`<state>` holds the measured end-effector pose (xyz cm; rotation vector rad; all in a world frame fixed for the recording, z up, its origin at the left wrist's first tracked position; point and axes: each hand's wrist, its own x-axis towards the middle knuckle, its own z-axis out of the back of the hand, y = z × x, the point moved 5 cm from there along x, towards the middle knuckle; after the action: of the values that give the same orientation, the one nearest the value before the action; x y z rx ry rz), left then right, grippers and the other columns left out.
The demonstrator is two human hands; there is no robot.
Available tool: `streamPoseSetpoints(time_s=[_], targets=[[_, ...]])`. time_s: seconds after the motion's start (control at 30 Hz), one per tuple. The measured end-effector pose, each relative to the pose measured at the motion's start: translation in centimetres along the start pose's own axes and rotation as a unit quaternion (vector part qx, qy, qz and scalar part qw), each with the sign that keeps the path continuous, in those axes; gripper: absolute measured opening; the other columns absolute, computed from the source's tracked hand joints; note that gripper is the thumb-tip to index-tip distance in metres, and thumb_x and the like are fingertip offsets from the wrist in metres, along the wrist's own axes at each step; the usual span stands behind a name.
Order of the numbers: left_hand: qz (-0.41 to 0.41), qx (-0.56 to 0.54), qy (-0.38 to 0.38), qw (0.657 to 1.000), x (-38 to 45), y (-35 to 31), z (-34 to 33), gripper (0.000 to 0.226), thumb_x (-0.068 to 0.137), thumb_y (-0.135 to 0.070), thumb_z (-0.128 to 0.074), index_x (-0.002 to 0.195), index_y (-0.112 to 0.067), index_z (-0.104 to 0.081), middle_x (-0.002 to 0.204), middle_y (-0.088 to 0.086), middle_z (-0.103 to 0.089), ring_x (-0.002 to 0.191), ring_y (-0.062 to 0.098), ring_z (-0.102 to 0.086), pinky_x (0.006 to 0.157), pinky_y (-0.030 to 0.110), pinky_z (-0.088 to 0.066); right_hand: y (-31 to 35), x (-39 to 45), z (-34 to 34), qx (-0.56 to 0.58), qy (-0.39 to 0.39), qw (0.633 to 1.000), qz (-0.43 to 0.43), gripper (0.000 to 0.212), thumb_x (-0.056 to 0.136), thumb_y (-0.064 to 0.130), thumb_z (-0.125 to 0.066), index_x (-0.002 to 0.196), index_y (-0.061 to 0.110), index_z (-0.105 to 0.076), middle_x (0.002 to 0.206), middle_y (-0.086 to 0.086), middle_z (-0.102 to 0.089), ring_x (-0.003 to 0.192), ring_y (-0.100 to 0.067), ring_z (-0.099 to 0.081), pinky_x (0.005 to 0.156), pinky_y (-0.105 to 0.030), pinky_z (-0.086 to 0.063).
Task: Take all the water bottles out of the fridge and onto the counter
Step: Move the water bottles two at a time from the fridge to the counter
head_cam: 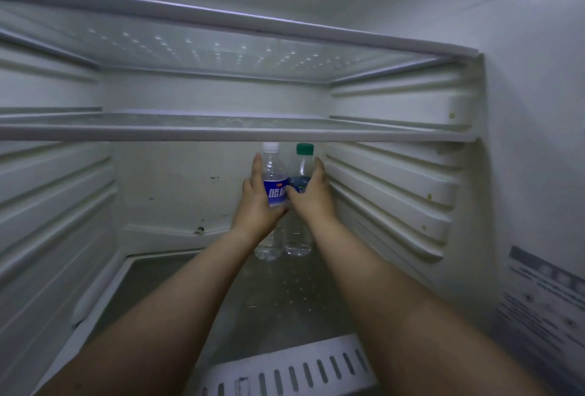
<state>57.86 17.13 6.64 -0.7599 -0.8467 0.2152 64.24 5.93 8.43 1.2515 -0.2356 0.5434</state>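
Two clear water bottles stand side by side at the back of the fridge's lower glass shelf [177,284]. The white-capped bottle [271,174] has a blue label, and my left hand [256,202] wraps around its middle. The green-capped bottle [302,170] stands just to its right, with my right hand [311,197] curled around its label. Both bottle bases rest on the shelf, as far as I can tell. The hands hide most of each label.
A white-edged glass shelf [221,134] runs just above the bottle caps, and another shelf [221,20] sits higher. Ribbed white walls close in on both sides. A slotted white vent strip [285,370] lies along the shelf's front edge.
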Motion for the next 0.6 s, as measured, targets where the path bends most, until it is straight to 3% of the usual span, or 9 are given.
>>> streamPoseSetpoints(time_s=[0.1, 0.27, 0.6], targets=[[-0.001, 0.015, -0.012, 1.000, 0.0, 0.8, -0.1, 0.110, 0.080, -0.026, -0.076, 0.153, -0.032, 0.006, 0.134, 0.016, -0.037, 0.111, 0.028, -0.053, 0.084, 0.031, -0.045, -1.2, 0.3, -0.6, 0.020, 0.012, 1.000, -0.012, 0.082, 0.090, 0.019, -0.066, 0.153, 0.024, -0.013, 0.146, -0.010, -0.044, 0.124, -0.026, -0.052, 0.081, -0.025, -0.039], [0.010, 0.042, -0.018, 0.999, 0.1, 0.6, -0.8, 0.114, 0.075, -0.014, -0.076, 0.152, -0.032, 0.006, 0.129, 0.015, -0.038, 0.103, 0.029, -0.056, 0.085, 0.039, -0.053, -1.8, 0.6, -0.8, 0.009, 0.024, 1.000, -0.008, 0.081, 0.092, 0.018, -0.063, 0.152, 0.024, -0.009, 0.146, -0.012, -0.042, 0.122, -0.027, -0.052, 0.082, -0.027, -0.039], [0.017, 0.066, -0.031, 0.997, -1.1, -0.1, 0.0, 0.114, 0.074, -0.012, -0.077, 0.152, -0.028, 0.005, 0.129, 0.016, -0.038, 0.102, 0.028, -0.055, 0.085, 0.035, -0.052, -0.8, -1.4, 0.2, -0.023, 0.038, 0.999, 0.011, 0.080, 0.092, 0.019, -0.062, 0.151, 0.021, -0.008, 0.145, -0.014, -0.042, 0.123, -0.028, -0.052, 0.088, -0.030, -0.040]])
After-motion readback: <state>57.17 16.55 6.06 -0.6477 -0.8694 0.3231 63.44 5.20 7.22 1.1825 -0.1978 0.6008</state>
